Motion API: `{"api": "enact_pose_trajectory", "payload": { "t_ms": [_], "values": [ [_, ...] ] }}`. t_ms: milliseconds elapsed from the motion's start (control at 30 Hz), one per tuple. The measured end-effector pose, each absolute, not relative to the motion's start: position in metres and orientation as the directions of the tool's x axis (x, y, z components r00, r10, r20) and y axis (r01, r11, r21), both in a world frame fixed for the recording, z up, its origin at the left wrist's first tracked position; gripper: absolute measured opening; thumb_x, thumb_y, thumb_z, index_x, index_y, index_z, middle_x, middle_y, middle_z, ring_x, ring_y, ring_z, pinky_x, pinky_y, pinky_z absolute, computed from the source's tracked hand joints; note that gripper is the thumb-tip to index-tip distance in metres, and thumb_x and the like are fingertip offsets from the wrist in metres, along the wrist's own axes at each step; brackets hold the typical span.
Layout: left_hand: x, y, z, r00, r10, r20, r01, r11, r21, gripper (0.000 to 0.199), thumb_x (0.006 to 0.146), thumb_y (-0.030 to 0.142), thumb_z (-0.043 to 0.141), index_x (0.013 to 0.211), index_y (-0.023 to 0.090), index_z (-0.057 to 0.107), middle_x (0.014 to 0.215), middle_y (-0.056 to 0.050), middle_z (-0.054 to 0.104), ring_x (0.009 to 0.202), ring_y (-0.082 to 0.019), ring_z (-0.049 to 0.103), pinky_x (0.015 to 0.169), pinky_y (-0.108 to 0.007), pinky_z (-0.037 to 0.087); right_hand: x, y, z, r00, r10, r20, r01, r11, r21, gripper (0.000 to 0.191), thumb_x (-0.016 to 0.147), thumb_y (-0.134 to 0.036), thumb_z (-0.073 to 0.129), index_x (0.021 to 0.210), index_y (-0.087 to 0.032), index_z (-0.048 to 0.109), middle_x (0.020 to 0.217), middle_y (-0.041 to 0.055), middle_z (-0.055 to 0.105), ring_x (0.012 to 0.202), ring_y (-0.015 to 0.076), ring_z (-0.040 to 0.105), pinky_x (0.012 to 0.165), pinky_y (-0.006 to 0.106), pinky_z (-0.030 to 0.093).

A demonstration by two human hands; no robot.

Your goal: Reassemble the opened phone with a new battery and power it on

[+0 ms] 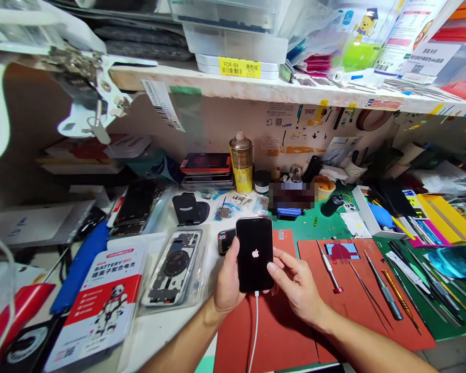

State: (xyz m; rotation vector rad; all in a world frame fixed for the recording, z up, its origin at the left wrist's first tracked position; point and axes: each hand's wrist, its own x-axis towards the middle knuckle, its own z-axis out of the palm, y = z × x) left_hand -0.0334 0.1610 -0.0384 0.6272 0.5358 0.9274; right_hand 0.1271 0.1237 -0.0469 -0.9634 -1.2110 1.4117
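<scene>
A black smartphone [255, 269] with a white Apple logo lit on its screen is held upright over the red mat [272, 331]. A white cable [256, 326] runs from its bottom edge down toward me. My left hand [228, 274] wraps the phone's left side, thumb along the edge. On the right side, my right hand [295, 280] grips the lower edge between thumb and fingers. A smaller dark device [226, 241] lies just behind my left hand.
Left are a phone housing [174, 267], a battery box [101, 305] and a blue-handled tool [81, 264]. Screwdrivers [383, 285] and tweezers [368, 295] lie right. A spray can [241, 160] stands behind, beneath a white shelf [217, 85].
</scene>
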Motion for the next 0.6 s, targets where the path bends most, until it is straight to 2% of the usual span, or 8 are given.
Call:
{"api": "enact_pose_trajectory", "payload": {
  "t_ms": [133,267,467,600],
  "values": [
    [-0.0337,0.1611,-0.0383,0.512,0.844,-0.163,-0.539,0.463,0.704,0.072,0.101,0.075,0.046,0.125,0.014,0.077,0.096,-0.016,0.082,0.069,-0.028,0.076,0.046,-0.029,0.051,0.1272,0.1233,-0.0468,-0.185,0.982,0.033,-0.204,-0.006,-0.979,0.048,0.104,-0.054,0.065,0.138,-0.02,0.071,0.081,0.0021,0.069,0.062,0.0137,0.061,0.058,0.027,0.054],
    [-0.0341,0.1611,-0.0377,0.522,0.834,-0.177,-0.525,0.478,0.705,0.075,0.103,0.075,0.042,0.124,0.013,0.077,0.092,-0.016,0.082,0.054,-0.023,0.07,0.044,-0.03,0.049,0.1277,0.1232,-0.0447,-0.2,0.98,0.022,-0.225,-0.024,-0.974,0.046,0.105,-0.052,0.064,0.137,-0.02,0.07,0.082,0.0023,0.071,0.063,0.0137,0.063,0.059,0.026,0.054],
    [-0.033,0.1623,-0.0313,0.539,0.827,-0.161,-0.517,0.475,0.712,0.072,0.1,0.077,0.047,0.114,0.014,0.079,0.092,-0.015,0.082,0.066,-0.029,0.077,0.048,-0.032,0.056,0.1273,0.1238,-0.0448,-0.207,0.978,0.005,-0.258,-0.049,-0.965,0.046,0.105,-0.052,0.064,0.135,-0.018,0.069,0.08,0.0011,0.069,0.062,0.0143,0.065,0.058,0.027,0.055],
    [-0.0328,0.162,-0.0309,0.54,0.826,-0.159,-0.524,0.478,0.705,0.071,0.1,0.077,0.047,0.111,0.014,0.079,0.086,-0.013,0.081,0.056,-0.025,0.074,0.047,-0.032,0.056,0.1259,0.1237,-0.0445,-0.196,0.981,-0.006,-0.27,-0.06,-0.961,0.045,0.105,-0.053,0.064,0.133,-0.018,0.07,0.076,0.0001,0.067,0.061,0.0142,0.064,0.057,0.028,0.055]
  ]
}}
